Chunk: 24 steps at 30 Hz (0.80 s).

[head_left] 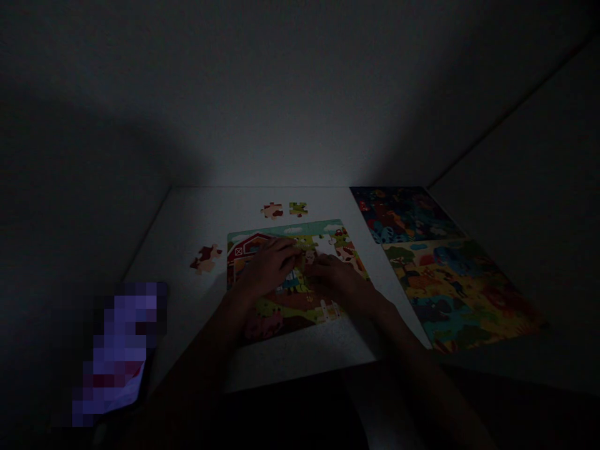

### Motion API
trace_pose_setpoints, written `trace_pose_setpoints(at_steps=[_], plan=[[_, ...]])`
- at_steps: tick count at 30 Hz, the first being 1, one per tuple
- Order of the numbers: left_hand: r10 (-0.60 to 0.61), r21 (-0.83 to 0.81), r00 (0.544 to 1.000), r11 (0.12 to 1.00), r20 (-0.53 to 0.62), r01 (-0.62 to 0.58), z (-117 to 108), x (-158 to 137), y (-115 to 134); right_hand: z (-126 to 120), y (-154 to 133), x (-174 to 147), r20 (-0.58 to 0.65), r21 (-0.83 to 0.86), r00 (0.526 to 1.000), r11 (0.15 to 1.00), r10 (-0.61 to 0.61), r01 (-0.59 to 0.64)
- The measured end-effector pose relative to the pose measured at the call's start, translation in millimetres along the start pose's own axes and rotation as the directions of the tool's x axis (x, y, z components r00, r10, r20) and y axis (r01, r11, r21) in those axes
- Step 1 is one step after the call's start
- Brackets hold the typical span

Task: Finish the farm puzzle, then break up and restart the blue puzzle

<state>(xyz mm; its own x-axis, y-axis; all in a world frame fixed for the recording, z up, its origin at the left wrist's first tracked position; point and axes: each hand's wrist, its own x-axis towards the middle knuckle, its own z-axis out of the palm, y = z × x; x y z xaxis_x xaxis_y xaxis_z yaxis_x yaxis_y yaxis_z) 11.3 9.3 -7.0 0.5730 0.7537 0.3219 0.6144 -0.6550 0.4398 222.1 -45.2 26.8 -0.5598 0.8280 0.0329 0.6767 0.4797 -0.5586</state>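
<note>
Left hand [274, 265] on farm puzzle [276, 303], long axis roughly sideways, sky edge [293, 229] farthest

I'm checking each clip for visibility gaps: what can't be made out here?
Head view: what, if anything, the left hand and right hand grip; their own backs and the dim light hide it.
Head view: parts of the puzzle; both hands cover them.
Head view: what the screen at lower left shows; pixelation masks most of it.
Head view: fine detail in the dark picture at upper right; too little light.
</note>
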Motion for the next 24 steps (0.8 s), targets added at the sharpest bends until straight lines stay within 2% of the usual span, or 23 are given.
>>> trace_pose_setpoints(at_steps=[2,5,9,13,17,24], plan=[[0.012,0.018,1.000,1.000,0.010,-0.012,-1.6,-0.7,1.4,11.9,-7.7,-9.2,-0.098,-0.076,0.995,0.996,0.035,-0.042],[0.029,0.043,0.999,0.999,0.023,-0.030,-4.6,-1.6,3.9,34.2,-16.2,-19.8,-0.277,-0.155,0.960,0.984,0.048,-0.094],[0.053,0.052,0.998,0.997,0.020,-0.054,-7.0,-2.7,5.8,54.6,-20.7,-25.3,-0.399,-0.236,0.915,0.958,0.057,-0.162],[0.074,0.062,0.997,0.995,0.030,-0.075,-8.1,-4.1,6.4,54.3,-26.2,-25.7,-0.417,-0.254,0.905,0.944,0.087,-0.208],[0.071,0.088,0.997,0.993,0.037,-0.074,-8.3,-6.3,8.6,52.8,-32.8,-26.4,-0.382,-0.280,0.917,0.931,0.114,-0.232],[0.043,0.093,0.999,0.995,0.004,-0.043,-1.3,-10.0,9.0,78.5,-27.1,-33.5,-0.399,-0.363,0.914,0.904,0.067,-0.225]])
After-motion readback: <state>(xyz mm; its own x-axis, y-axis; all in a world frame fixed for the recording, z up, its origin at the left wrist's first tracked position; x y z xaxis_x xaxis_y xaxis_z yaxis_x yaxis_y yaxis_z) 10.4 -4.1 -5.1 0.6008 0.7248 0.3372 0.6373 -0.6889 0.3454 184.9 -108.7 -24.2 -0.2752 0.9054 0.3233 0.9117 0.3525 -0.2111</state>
